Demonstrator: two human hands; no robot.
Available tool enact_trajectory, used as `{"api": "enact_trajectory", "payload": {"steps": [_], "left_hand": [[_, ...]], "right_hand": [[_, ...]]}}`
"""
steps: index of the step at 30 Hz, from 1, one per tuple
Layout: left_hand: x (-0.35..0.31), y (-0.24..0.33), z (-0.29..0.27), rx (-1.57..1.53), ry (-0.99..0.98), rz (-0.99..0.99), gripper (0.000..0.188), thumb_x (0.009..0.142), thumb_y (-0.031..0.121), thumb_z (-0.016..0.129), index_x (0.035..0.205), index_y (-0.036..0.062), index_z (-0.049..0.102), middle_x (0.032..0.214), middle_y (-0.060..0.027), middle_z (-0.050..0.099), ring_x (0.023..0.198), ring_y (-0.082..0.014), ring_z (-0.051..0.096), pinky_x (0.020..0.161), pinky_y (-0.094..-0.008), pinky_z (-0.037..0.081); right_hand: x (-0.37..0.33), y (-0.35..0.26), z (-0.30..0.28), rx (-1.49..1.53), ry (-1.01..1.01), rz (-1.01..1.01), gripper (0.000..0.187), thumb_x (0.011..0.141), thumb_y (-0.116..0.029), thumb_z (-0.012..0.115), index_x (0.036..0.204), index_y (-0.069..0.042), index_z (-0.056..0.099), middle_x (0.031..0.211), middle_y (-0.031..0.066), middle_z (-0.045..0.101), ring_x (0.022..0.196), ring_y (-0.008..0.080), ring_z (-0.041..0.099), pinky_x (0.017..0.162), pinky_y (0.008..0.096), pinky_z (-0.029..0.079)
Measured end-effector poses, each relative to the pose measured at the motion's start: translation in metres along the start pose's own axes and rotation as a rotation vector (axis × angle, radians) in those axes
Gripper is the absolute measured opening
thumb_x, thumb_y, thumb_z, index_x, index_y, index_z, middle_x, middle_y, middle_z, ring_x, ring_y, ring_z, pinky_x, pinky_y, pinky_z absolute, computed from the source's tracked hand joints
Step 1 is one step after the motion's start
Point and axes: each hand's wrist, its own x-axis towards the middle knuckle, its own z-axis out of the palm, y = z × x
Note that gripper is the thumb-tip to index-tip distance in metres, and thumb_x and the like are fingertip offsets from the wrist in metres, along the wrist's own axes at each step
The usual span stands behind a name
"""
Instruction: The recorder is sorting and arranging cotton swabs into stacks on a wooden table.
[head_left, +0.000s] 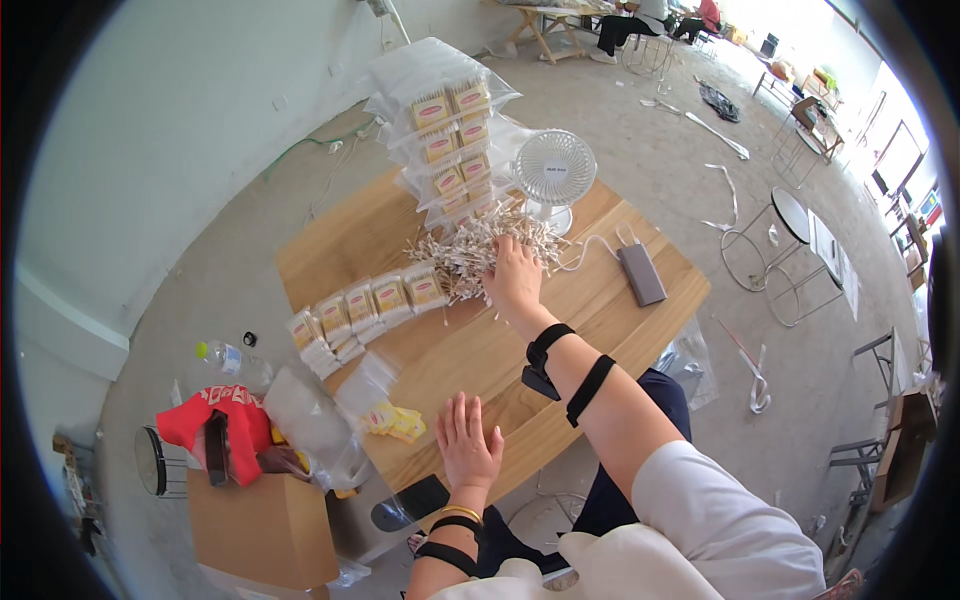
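A loose heap of cotton swabs lies at the far middle of the wooden table. My right hand reaches into its right side, fingers bent down around some swabs; the fingertips are partly hidden among them. Nearer the table's front edge, my left hand has its fingers stretched out and holds nothing. Left of that hand are small yellow paper pieces and clear plastic bags. A curved row of filled swab packs runs from the heap toward the left edge.
Behind the heap rises a stack of bagged swab packs, with a white desk fan beside it. A grey power bank with a cable lies on the right. A cardboard box and red bag stand left of the table.
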Motion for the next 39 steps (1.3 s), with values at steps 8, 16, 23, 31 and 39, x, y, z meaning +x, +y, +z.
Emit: {"api": "enact_trajectory", "payload": {"steps": [8, 16, 23, 31, 39], "left_hand": [[-0.001, -0.006, 0.005, 0.026, 0.015, -0.006, 0.064, 0.090, 0.033, 0.059, 0.147, 0.0102, 0.042, 0.156, -0.0153, 0.037, 0.146, -0.0358, 0.030, 0.121, -0.0552, 0.020], [0.000, -0.004, 0.009, 0.037, 0.013, 0.006, 0.065, 0.090, 0.033, 0.060, 0.147, 0.0097, 0.042, 0.155, -0.0162, 0.037, 0.145, -0.0361, 0.031, 0.121, -0.0551, 0.019], [-0.001, -0.003, 0.004, 0.030, 0.000, -0.004, 0.064, 0.090, 0.034, 0.060, 0.147, 0.0095, 0.042, 0.155, -0.0157, 0.036, 0.146, -0.0356, 0.028, 0.122, -0.0544, 0.017], [0.000, -0.004, 0.005, 0.033, 0.000, -0.009, 0.064, 0.090, 0.034, 0.059, 0.146, 0.0093, 0.043, 0.156, -0.0156, 0.036, 0.147, -0.0353, 0.028, 0.122, -0.0538, 0.016], [0.000, -0.002, 0.003, 0.017, -0.001, -0.014, 0.064, 0.090, 0.033, 0.060, 0.146, 0.0085, 0.044, 0.155, -0.0162, 0.037, 0.146, -0.0361, 0.029, 0.121, -0.0540, 0.017]], "right_hand": [[-0.034, 0.025, -0.032, 0.282, -0.188, 0.037, 0.041, 0.078, -0.013, 0.070, 0.116, -0.008, 0.058, 0.112, 0.0132, 0.066, 0.103, 0.0344, 0.064, 0.089, 0.0450, 0.050], [-0.092, 0.095, -0.024, 0.438, -0.396, 0.131, 0.055, 0.077, -0.020, 0.078, 0.125, -0.008, 0.057, 0.120, 0.0163, 0.056, 0.109, 0.0360, 0.060, 0.095, 0.0420, 0.051], [-0.135, 0.112, -0.047, 0.066, -0.291, -0.018, 0.075, 0.071, -0.035, 0.084, 0.133, -0.009, 0.052, 0.126, 0.0157, 0.051, 0.118, 0.0365, 0.051, 0.097, 0.0456, 0.047], [-0.136, 0.057, -0.040, -0.022, -0.401, 0.003, 0.096, 0.069, -0.058, 0.081, 0.139, -0.002, 0.045, 0.130, 0.0187, 0.049, 0.124, 0.0369, 0.045, 0.104, 0.0456, 0.039], [-0.148, 0.017, -0.001, -0.182, -0.207, -0.055, 0.113, 0.065, -0.058, 0.083, 0.146, 0.005, 0.035, 0.140, 0.0178, 0.044, 0.128, 0.0321, 0.042, 0.106, 0.0445, 0.035]]}}
